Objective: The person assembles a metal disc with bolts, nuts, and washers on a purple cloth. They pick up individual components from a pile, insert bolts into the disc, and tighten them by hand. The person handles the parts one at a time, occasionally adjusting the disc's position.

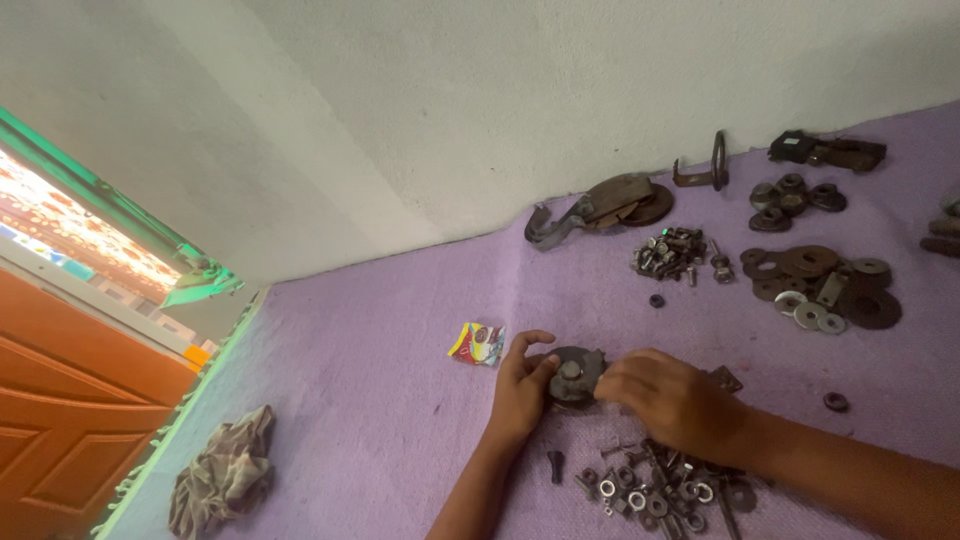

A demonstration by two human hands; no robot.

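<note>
A dark round metal part [573, 377] with a grey bolt head at its centre lies on the purple mat [380, 360]. My left hand [520, 385] grips its left edge, thumb on top. From the right, my right hand [672, 395] closes its fingers on the part's right side. Just below my hands lies a heap of nuts, bolts and washers [655, 490]. A single black bolt [555, 465] lies beside my left wrist.
A small colourful wrapper [478, 343] lies left of my hands. Further back are a rusty bracket assembly [600, 208], a bolt pile [670, 253], flat washers and discs [820, 285], dark round parts [795, 200] and a hook [708, 170]. A crumpled rag [225, 470] lies at left near an orange door [60, 420].
</note>
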